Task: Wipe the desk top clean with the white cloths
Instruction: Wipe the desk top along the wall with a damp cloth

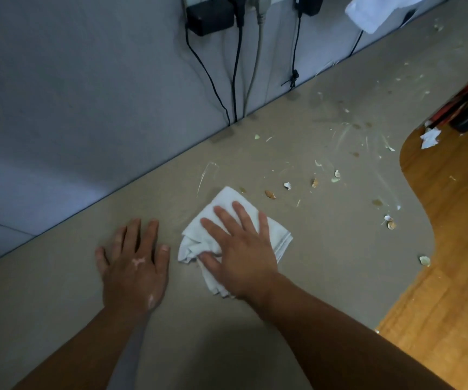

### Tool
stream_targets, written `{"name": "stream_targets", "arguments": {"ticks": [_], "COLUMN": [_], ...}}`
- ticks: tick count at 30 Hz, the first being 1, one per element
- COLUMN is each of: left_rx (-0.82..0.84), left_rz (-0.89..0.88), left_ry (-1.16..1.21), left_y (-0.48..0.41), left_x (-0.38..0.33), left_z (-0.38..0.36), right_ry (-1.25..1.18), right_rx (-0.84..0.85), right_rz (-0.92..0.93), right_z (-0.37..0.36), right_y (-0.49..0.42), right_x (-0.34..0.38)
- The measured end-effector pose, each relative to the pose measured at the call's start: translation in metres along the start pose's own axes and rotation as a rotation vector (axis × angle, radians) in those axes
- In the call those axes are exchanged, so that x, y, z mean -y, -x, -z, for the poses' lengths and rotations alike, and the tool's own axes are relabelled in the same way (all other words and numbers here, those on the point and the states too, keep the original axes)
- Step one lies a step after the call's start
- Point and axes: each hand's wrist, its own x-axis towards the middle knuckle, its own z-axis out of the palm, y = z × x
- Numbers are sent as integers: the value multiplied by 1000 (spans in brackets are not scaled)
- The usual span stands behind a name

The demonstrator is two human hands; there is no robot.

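Note:
A crumpled white cloth (221, 201) lies on the beige desk top (58, 305) near the middle of the view. My right hand (238, 249) presses flat on it, fingers spread, thumb tucked against a fold. My left hand (134, 263) rests flat on the bare desk just left of the cloth, holding nothing. Shell-like crumbs (270, 195) and pale smears (342, 133) are scattered over the desk to the right of the cloth. A second white cloth (373, 12) lies at the far top right.
A grey partition wall (86, 94) runs along the desk's back edge, with black plugs (210, 15) and hanging cables (237, 66). The desk's curved front edge (424, 229) drops to a wooden floor (452, 249). A crumpled paper scrap (429, 137) lies on the floor.

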Motion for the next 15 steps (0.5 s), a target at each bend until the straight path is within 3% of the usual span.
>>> {"name": "stream_targets", "arguments": {"ticks": [10,15], "left_rx": [50,96], "left_rz": [8,-1], "left_ry": [-13,-42], "left_y": [-15,-26], "left_x": [3,6], "left_z": [3,6], "right_ry": [61,46], "right_rx": [-202,-304], "right_rz": [-418,-537], "right_z": [22,16], "right_y": [-32,-7], "right_x": [-115,-97]}}
